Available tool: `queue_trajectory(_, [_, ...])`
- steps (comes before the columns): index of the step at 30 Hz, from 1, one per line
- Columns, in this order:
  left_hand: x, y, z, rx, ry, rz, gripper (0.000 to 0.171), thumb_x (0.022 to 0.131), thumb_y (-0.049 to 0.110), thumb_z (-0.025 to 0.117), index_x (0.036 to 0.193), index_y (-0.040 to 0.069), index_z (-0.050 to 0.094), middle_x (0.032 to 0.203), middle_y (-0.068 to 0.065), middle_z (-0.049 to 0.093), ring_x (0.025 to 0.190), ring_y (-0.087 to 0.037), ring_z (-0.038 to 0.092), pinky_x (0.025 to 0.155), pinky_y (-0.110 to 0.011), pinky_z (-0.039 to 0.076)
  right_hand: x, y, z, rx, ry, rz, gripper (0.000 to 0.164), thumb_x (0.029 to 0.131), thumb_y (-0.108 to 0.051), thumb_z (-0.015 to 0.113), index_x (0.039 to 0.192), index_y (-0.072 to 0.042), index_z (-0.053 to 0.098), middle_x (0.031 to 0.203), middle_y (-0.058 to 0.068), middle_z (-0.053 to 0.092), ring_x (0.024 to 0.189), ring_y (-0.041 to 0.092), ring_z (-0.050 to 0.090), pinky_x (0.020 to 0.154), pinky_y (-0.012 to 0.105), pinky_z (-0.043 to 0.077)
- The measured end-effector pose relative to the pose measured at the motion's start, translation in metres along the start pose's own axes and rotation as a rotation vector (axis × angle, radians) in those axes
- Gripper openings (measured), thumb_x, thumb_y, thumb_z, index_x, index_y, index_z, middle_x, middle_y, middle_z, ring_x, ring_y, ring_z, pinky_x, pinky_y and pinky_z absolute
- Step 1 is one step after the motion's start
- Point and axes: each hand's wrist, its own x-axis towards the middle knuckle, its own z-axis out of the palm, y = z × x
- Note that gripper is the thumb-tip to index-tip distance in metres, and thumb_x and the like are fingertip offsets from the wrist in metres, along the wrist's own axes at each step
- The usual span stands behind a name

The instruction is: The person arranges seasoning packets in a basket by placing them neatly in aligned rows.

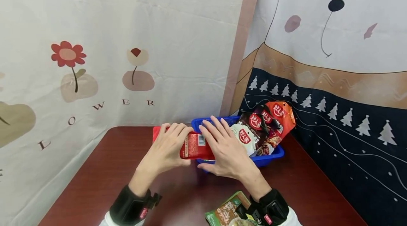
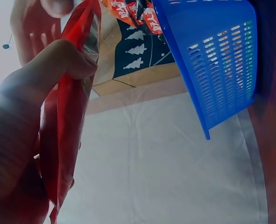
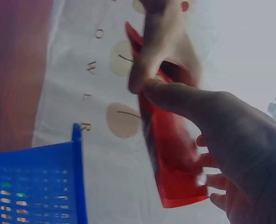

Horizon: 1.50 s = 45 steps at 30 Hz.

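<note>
A red packet point(image 1: 196, 146) with a barcode is held up over the left end of the blue basket point(image 1: 265, 160). My left hand point(image 1: 170, 146) grips it, and in the left wrist view the left thumb point(image 2: 77, 63) presses on its face. At the packet's right end is my right hand point(image 1: 227, 150), its fingers spread and fairly straight. In the head view the right thumb point(image 1: 206, 167) sits below the packet's lower edge, apart from it. In the right wrist view the right fingertips point(image 3: 217, 198) appear beside the packet's far edge; contact is hard to tell.
The basket holds several packets, including black, white and orange ones point(image 1: 279, 114). A green-and-brown packet point(image 1: 229, 208) lies on the brown table point(image 1: 178, 190), partly behind my right wrist strap. Printed cloth point(image 1: 178, 42) hangs behind the table and along its right side.
</note>
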Motion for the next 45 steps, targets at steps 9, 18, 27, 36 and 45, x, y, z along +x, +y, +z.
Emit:
queue_trajectory(9, [0.002,0.007,0.001,0.042,0.019,0.049,0.093,0.067,0.051,0.105,0.142,0.014,0.064,0.131,-0.005,0.072,0.121,-0.025,0.064,0.106,-0.052,0.046,0.001,-0.005,0.008,-0.049,0.028,-0.001,0.115,0.079,-0.067,0.095,0.168,-0.01,0.05,0.164,0.012,0.062,0.154,0.036,0.056,0.134,0.056,0.043])
queue_trajectory(18, [0.003,0.01,0.002,0.054,0.022,0.061,0.091,0.067,0.049,0.104,0.142,0.014,0.065,0.132,-0.005,0.072,0.122,-0.026,0.065,0.106,-0.052,0.046,0.0,-0.005,0.013,-0.061,0.06,0.0,0.093,0.079,-0.06,0.096,0.152,-0.012,0.063,0.141,0.007,0.072,0.129,0.029,0.066,0.116,0.049,0.053])
queue_trajectory(27, [0.002,0.011,0.002,0.066,0.017,0.053,0.098,0.068,0.053,0.104,0.149,0.014,0.064,0.138,-0.007,0.073,0.13,-0.028,0.063,0.113,-0.057,0.044,0.001,-0.002,0.017,-0.087,0.104,-0.002,0.084,0.081,-0.058,0.092,0.147,-0.013,0.067,0.135,0.006,0.074,0.122,0.028,0.068,0.11,0.048,0.055])
queue_trajectory(36, [0.004,0.009,-0.008,0.061,0.173,0.075,0.11,0.071,0.064,0.098,0.162,0.018,0.058,0.153,-0.008,0.065,0.151,-0.032,0.051,0.13,-0.069,0.031,0.001,0.01,0.019,-0.051,0.181,0.051,0.084,0.079,-0.054,0.095,0.144,-0.009,0.068,0.131,0.01,0.076,0.121,0.031,0.07,0.108,0.052,0.058])
queue_trajectory(45, [0.007,-0.003,-0.018,-0.279,0.513,0.05,0.102,0.084,0.059,0.088,0.162,0.003,0.054,0.164,-0.019,0.056,0.153,-0.041,0.049,0.127,-0.067,0.033,-0.002,0.028,0.022,0.202,0.267,0.215,0.079,0.082,-0.04,0.096,0.146,-0.004,0.065,0.134,0.017,0.074,0.122,0.036,0.07,0.106,0.058,0.061])
